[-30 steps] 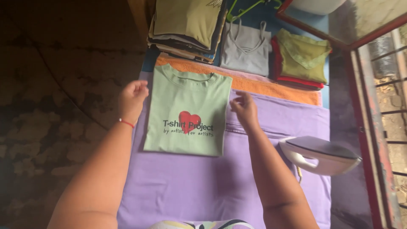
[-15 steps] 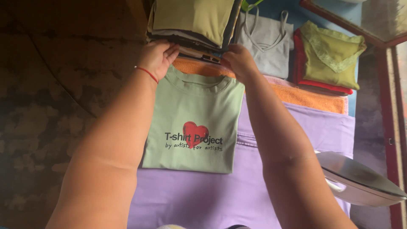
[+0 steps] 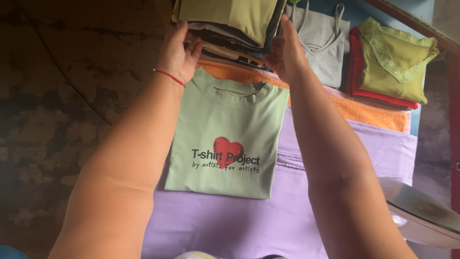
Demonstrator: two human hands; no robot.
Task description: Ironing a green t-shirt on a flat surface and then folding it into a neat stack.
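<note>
Stack (image 3: pixel 230 24) of folded clothes sits at twelve o'clock on the tabletop, an olive piece on top and darker layers showing at its near edge. Both hands flank it, which suggests it is being squared up or gripped from the sides so the layers stay aligned. The purple cloth (image 3: pixel 230 225) covers most of the tabletop from centre to six o'clock, a padded surface for pressing, and an orange towel (image 3: pixel 373 115) lies along its far edge. On the cloth, at centre, rests the green tee (image 3: pixel 225 134), folded flat with its neckline toward the stack and a red heart print facing up, lying just below the stack. At one o'clock sits a grey top (image 3: pixel 326 48), and at two o'clock a small pile of a yellow-green top over red cloth (image 3: pixel 393 62), kept apart as separate piles. The iron (image 3: pixel 421 216) stands at four o'clock, off to the side of the garments. The left hand (image 3: pixel 177 52), open with fingers spread, presses the stack's left side; a red thread circles its wrist. The right hand (image 3: pixel 285 50), also open, lies against the stack's right side.
</note>
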